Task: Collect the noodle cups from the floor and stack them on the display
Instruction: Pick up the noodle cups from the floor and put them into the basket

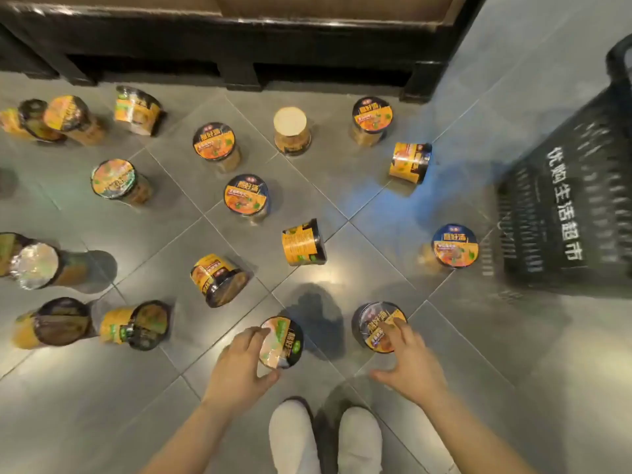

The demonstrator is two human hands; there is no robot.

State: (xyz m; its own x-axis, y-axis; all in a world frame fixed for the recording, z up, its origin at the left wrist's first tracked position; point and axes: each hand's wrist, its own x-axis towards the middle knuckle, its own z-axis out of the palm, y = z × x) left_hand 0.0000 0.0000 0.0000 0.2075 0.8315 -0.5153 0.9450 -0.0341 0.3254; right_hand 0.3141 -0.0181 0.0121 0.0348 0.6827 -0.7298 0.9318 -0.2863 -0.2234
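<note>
Several orange-and-black noodle cups lie scattered on the grey tiled floor, some upright, some on their sides. My left hand point(239, 364) grips the lid rim of a tilted cup point(282, 342) just ahead of my feet, fingers over the top and thumb under. My right hand point(408, 360) reaches over an upright cup point(374, 325), fingers spread and touching its lid, thumb held apart. Further out stand an upright cup point(246, 196), a cup on its side point(302, 242) and an upside-down cup point(290, 130). The black display base point(239, 39) runs along the top.
A black plastic shopping basket point(567, 206) with white lettering stands on the floor at the right, close to one upright cup point(453, 246). My two white shoes point(325, 439) are at the bottom centre. More cups crowd the left side point(34, 265).
</note>
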